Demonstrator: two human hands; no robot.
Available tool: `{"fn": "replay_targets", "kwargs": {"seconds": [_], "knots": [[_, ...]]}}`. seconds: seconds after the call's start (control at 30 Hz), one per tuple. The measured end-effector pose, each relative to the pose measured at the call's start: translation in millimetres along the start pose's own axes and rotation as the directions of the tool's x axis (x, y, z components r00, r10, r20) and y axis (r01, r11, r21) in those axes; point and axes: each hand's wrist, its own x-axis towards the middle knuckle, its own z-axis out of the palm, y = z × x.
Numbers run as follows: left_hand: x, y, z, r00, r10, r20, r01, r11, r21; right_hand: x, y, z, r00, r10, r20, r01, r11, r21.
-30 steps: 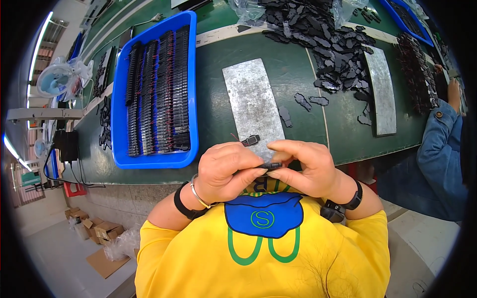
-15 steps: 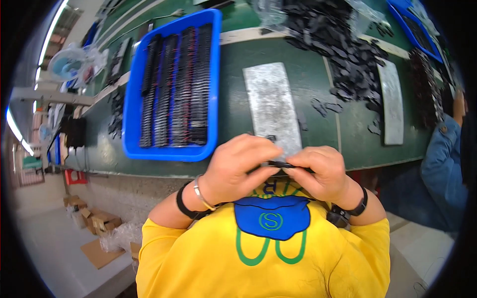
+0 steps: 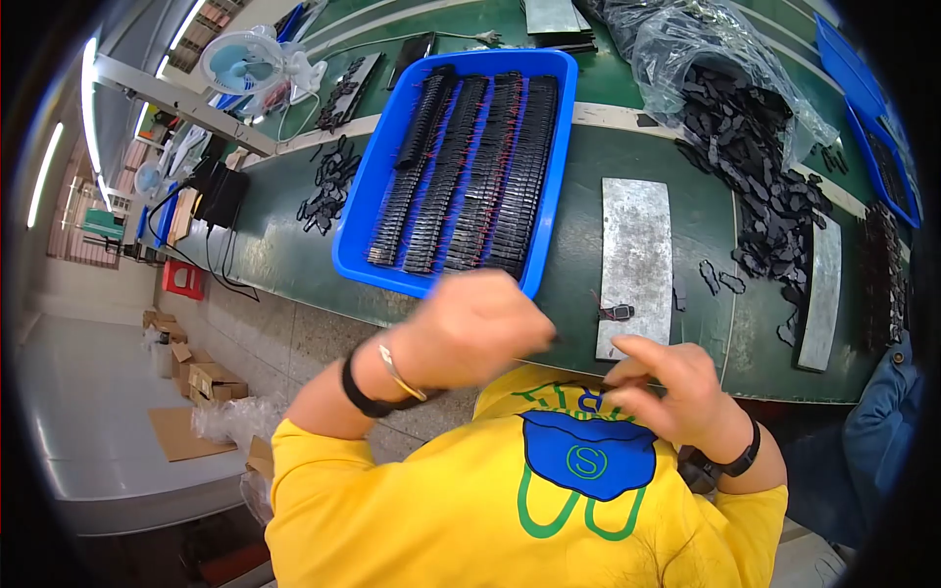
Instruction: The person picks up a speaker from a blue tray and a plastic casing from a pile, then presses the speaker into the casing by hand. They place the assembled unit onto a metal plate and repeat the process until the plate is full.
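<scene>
Toward the left of my feed, I see a fan (image 3: pixel 238 67), then scattered black pieces (image 3: pixel 330 188) on the green table (image 3: pixel 270 220). Next comes the blue bin (image 3: pixel 377 279), packed with rows of black parts (image 3: pixel 490 157) that show red wires. Near its closest edge hangs the left hand (image 3: pixel 470 328), fingers curled in (it blurs on my screen); a dark bit shows at the fingertips, but I cannot tell whether it grasps anything. Farther right, a small black part (image 3: pixel 619 313) lies on the near end of a metal plate (image 3: pixel 635 245). Just beside that end, I find the right hand (image 3: pixel 676 387) released, thumb and forefinger apart. Past it, I make out heaped black pieces (image 3: pixel 769 216), a second metal plate (image 3: pixel 821 284) and a co-worker's blue sleeve (image 3: pixel 882 402)
</scene>
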Motion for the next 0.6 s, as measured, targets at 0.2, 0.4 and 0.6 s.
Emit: {"fn": "replay_targets", "kwargs": {"seconds": [0.2, 0.4, 0.6], "knots": [[-47.9, -116.9, -87.3, 0.791, -0.608, -0.071, 0.601, 0.751, 0.273, -17.5, 11.5, -24.6, 0.985, 0.128, -0.116, -0.145, 0.978, -0.153], [-50.6, -166.7, -96.9, 0.739, -0.670, 0.066, 0.564, 0.670, 0.482, -34.2, 24.7, -22.9, 0.963, 0.136, -0.234, -0.200, 0.940, -0.275], [-46.0, -182.8, -94.5, 0.746, -0.654, 0.126, 0.476, 0.656, 0.586, -38.0, 27.8, -21.3, 0.959, 0.117, -0.257, -0.193, 0.936, -0.293]]}}
